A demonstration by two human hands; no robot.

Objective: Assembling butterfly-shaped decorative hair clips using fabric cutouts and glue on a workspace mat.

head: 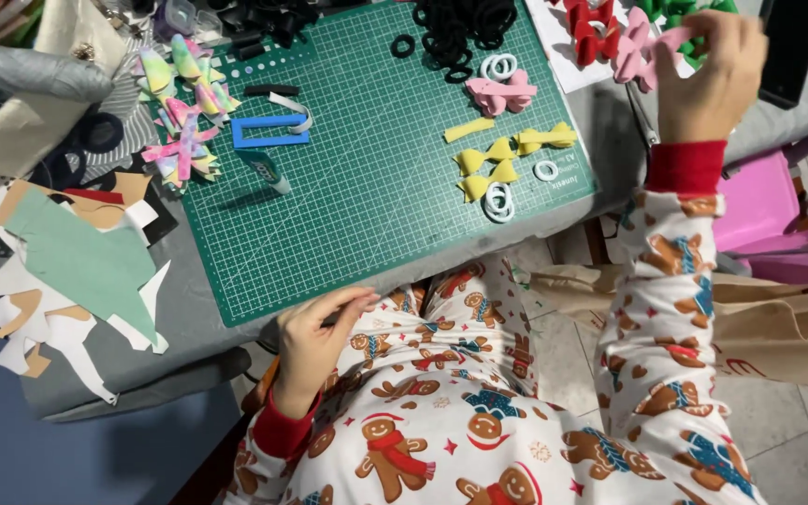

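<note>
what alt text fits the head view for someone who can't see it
A person's right hand reaches to pink foam bows beyond a green cutting mat, while the left hand rests at the table's near edge. Yellow bows and white rings lie on the mat.

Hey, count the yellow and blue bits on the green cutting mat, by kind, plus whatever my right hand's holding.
Yellow foam bows: 3
Flat yellow foam strip: 1
Blue rectangular frame: 1
Pink foam bow in the right hand: 1
Total: 6
</note>
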